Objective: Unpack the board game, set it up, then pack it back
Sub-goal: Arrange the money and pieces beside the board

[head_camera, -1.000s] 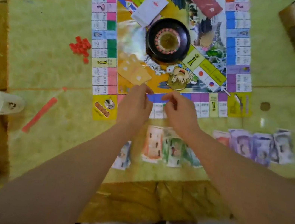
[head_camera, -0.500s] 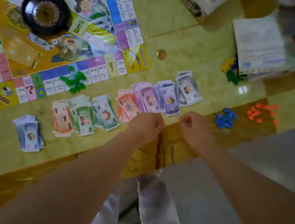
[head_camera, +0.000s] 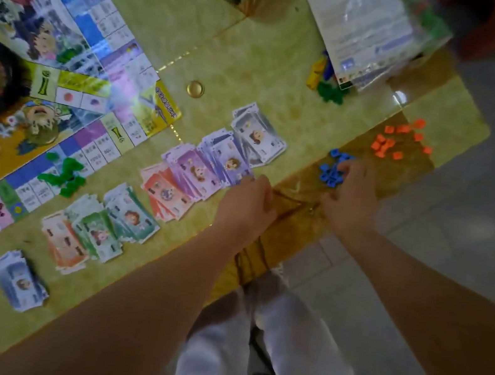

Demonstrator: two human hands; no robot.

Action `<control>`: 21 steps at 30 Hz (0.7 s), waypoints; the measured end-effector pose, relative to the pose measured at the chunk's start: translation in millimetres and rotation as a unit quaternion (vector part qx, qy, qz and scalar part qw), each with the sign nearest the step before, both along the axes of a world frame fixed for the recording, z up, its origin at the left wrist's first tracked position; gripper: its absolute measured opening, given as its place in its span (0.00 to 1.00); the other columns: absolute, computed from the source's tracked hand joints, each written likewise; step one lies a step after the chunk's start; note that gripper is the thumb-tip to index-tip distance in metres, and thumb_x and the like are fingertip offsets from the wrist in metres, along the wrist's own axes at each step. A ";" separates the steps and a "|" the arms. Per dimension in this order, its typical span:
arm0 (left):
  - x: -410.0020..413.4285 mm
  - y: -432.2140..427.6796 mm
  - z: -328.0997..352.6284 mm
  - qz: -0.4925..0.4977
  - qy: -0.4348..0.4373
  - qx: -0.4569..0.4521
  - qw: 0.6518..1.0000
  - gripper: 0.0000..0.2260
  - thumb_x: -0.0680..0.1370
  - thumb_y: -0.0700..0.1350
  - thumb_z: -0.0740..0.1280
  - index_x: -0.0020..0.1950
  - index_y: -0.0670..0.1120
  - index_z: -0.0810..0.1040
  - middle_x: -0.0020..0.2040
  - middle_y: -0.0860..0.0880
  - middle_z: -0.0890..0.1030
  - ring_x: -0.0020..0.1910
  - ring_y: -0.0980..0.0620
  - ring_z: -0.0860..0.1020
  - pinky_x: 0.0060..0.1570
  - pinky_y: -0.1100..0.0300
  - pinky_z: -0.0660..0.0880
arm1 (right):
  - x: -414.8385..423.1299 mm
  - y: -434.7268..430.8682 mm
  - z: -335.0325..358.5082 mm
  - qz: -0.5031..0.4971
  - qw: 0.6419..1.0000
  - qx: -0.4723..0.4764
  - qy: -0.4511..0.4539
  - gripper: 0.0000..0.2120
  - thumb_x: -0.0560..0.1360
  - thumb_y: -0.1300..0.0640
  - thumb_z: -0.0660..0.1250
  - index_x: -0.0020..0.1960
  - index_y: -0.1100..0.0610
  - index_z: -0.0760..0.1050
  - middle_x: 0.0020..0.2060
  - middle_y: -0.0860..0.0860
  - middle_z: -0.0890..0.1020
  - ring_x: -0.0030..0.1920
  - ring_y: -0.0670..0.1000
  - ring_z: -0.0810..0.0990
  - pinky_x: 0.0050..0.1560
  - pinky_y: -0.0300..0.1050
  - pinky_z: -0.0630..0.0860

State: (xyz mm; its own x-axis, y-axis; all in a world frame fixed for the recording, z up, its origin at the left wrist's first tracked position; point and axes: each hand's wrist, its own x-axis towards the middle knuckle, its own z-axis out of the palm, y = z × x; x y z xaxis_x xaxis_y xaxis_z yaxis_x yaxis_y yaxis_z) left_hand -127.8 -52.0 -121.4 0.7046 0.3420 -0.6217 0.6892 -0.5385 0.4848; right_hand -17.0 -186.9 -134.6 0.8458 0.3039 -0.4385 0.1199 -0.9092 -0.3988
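The left hand [head_camera: 247, 207] is just right of the game board [head_camera: 99, 141], by the purple money [head_camera: 206, 167]. Its fingers curl under, and I cannot tell if it holds anything. Farther right of the board, the right hand [head_camera: 350, 198] touches the blue pieces [head_camera: 331, 172]; I cannot tell if it pinches them. The orange pieces [head_camera: 392, 143] lie farthest right of the board.

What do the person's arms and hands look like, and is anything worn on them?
The left forearm and the right forearm are bare; no sleeve comes into view. The left hand and the right hand wear no gloves, and I see no watch, bracelet or ring, though the picture is blurred.
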 end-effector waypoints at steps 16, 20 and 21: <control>97.8 -52.6 -38.8 -0.070 -0.091 0.087 0.990 0.25 0.70 0.42 0.72 0.64 0.46 0.68 0.61 0.44 0.64 0.51 0.44 0.73 0.40 0.56 0.72 | 58.1 -20.1 -21.7 0.199 0.980 0.019 0.022 0.23 0.71 0.64 0.71 0.63 0.58 0.67 0.62 0.55 0.65 0.52 0.58 0.76 0.49 0.50 0.76; 89.8 -49.8 -40.4 -0.096 -0.098 0.090 0.986 0.19 0.72 0.42 0.72 0.60 0.44 0.71 0.60 0.44 0.67 0.51 0.44 0.73 0.45 0.56 0.71 | 66.8 -27.0 -18.3 0.198 0.979 0.046 0.023 0.14 0.75 0.64 0.67 0.60 0.57 0.72 0.60 0.52 0.68 0.48 0.54 0.77 0.45 0.42 0.72; 89.1 -49.6 -39.6 -0.089 -0.103 0.090 0.987 0.18 0.72 0.41 0.72 0.60 0.43 0.71 0.59 0.45 0.67 0.51 0.44 0.73 0.47 0.55 0.72 | 68.9 -27.0 -17.7 0.190 0.980 0.052 0.026 0.13 0.76 0.64 0.66 0.59 0.57 0.72 0.59 0.52 0.69 0.47 0.52 0.77 0.45 0.40 0.72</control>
State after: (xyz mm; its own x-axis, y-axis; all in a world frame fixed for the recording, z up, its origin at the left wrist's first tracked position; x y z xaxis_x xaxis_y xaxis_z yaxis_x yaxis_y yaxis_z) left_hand -38.7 -101.6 -161.1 0.8689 0.2924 -0.3994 0.4721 -0.7323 0.4909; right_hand 51.9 -213.9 -152.3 0.6400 0.6377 -0.4286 0.4186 -0.7571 -0.5015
